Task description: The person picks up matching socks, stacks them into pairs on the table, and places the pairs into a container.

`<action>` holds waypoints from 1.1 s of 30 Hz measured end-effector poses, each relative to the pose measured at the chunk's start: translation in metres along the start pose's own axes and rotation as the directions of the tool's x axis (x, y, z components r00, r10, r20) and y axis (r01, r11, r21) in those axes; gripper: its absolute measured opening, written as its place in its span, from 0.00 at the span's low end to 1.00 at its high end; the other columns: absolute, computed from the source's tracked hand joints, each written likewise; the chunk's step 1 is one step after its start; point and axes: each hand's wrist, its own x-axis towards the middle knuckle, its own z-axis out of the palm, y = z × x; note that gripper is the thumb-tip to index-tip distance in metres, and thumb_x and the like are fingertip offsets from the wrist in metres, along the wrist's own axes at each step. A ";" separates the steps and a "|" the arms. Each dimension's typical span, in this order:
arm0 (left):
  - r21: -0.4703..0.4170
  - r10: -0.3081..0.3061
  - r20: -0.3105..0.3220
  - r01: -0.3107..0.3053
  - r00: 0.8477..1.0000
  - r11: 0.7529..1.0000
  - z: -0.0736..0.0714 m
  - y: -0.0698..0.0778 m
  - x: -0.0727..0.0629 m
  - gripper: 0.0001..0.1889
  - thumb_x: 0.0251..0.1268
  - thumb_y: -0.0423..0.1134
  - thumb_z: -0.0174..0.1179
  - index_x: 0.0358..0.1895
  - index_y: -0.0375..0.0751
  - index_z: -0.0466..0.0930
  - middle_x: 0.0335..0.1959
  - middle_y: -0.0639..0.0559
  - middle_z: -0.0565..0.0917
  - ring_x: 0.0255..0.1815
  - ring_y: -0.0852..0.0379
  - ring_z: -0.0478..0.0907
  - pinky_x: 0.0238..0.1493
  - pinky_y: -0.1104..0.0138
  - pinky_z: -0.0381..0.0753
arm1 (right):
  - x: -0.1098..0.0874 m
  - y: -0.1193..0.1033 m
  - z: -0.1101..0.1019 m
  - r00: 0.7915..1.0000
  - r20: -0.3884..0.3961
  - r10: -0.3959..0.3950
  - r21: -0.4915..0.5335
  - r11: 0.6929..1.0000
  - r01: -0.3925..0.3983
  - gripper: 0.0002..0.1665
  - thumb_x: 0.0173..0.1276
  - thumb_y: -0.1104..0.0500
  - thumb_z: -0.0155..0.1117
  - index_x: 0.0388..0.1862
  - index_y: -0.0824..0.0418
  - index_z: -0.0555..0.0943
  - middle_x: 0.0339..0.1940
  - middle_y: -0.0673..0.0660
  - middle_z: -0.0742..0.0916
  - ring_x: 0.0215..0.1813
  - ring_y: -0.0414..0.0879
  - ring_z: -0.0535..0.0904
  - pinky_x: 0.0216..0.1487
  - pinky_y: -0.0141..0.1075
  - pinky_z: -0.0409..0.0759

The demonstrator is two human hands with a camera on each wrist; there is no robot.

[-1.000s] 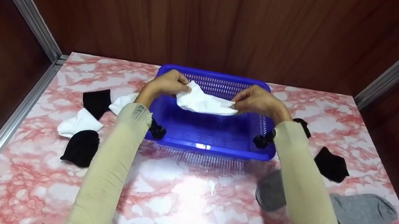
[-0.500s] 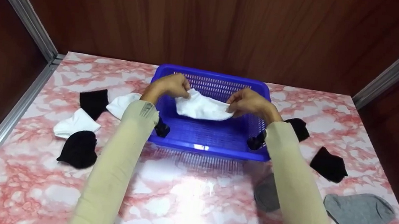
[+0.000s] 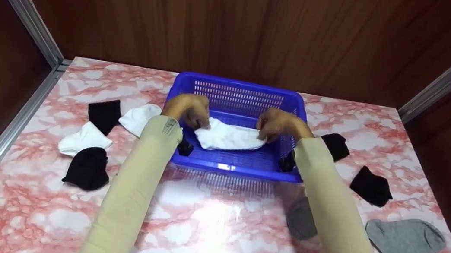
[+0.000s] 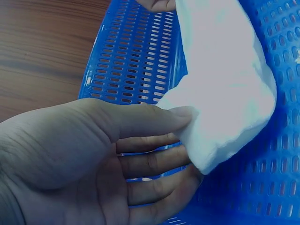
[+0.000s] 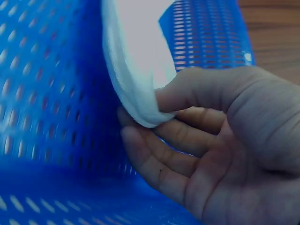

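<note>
A white sock is stretched lengthwise between my hands, inside the blue basket. My left hand pinches one end between thumb and fingers; the left wrist view shows the thumb lying on top of the white sock. The other end is pinched by my right hand, and in the right wrist view its fingers curl under the cloth. Perforated basket walls surround both hands. Whether the sock touches the basket floor I cannot tell.
Left of the basket lie black socks and white socks. On the right are black socks and a grey sock; another grey sock is partly behind my right sleeve. A wooden panel stands behind the basket.
Both hands have moved down into the basket, lowering the white sock with them. The sock now hangs straighter between the hands. Socks on the table have stayed in place.
</note>
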 end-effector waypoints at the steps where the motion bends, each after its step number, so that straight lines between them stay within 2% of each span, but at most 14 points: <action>1: 0.028 -0.008 -0.002 0.008 1.000 1.000 0.000 0.001 0.001 0.16 0.68 0.36 0.66 0.22 0.44 0.72 0.16 0.58 0.71 0.18 0.66 0.66 0.22 0.75 0.69 | -0.001 0.000 0.001 1.000 -0.004 0.002 -0.004 1.000 -0.002 0.15 0.61 0.73 0.70 0.45 0.68 0.77 0.35 0.54 0.81 0.31 0.44 0.83 0.42 0.37 0.90; 5: 0.103 -0.039 -0.011 0.040 0.999 0.994 0.000 0.003 0.002 0.17 0.68 0.38 0.67 0.22 0.45 0.71 0.16 0.58 0.72 0.17 0.66 0.66 0.20 0.75 0.67 | -0.003 0.000 0.003 1.000 -0.022 -0.014 -0.013 1.000 0.014 0.15 0.59 0.77 0.67 0.42 0.67 0.74 0.35 0.55 0.77 0.30 0.45 0.82 0.39 0.37 0.90; 8: 0.129 -0.059 -0.022 0.062 0.998 0.990 0.001 0.004 0.003 0.17 0.68 0.40 0.67 0.22 0.45 0.73 0.16 0.58 0.73 0.17 0.65 0.67 0.19 0.75 0.67 | -0.003 0.000 0.003 1.000 -0.021 -0.023 -0.056 0.998 0.022 0.12 0.60 0.76 0.68 0.41 0.67 0.81 0.31 0.53 0.81 0.30 0.43 0.82 0.39 0.37 0.89; 12: 0.138 -0.084 -0.027 0.087 0.996 0.987 0.002 0.004 0.003 0.16 0.69 0.42 0.67 0.24 0.45 0.74 0.17 0.58 0.75 0.18 0.65 0.68 0.19 0.75 0.67 | -0.003 -0.001 0.002 1.000 -0.009 0.006 -0.100 0.995 -0.007 0.13 0.61 0.72 0.70 0.45 0.64 0.87 0.30 0.52 0.86 0.31 0.43 0.83 0.43 0.39 0.89; 24: 0.172 -0.131 -0.051 0.138 0.990 0.975 0.004 0.005 0.007 0.12 0.69 0.43 0.69 0.28 0.44 0.79 0.20 0.56 0.81 0.19 0.65 0.72 0.21 0.75 0.70 | -0.004 -0.005 0.003 0.999 -0.026 0.039 -0.178 0.983 -0.043 0.11 0.62 0.67 0.72 0.45 0.61 0.88 0.30 0.51 0.85 0.33 0.42 0.82 0.40 0.37 0.85; 33: 0.162 -0.167 -0.071 0.177 0.983 0.971 0.005 0.007 0.008 0.11 0.69 0.44 0.70 0.37 0.43 0.80 0.25 0.55 0.85 0.24 0.64 0.78 0.26 0.74 0.76 | -0.003 -0.006 0.002 0.998 -0.036 0.044 -0.198 0.979 -0.051 0.09 0.63 0.65 0.73 0.43 0.59 0.88 0.30 0.51 0.85 0.33 0.43 0.81 0.37 0.36 0.83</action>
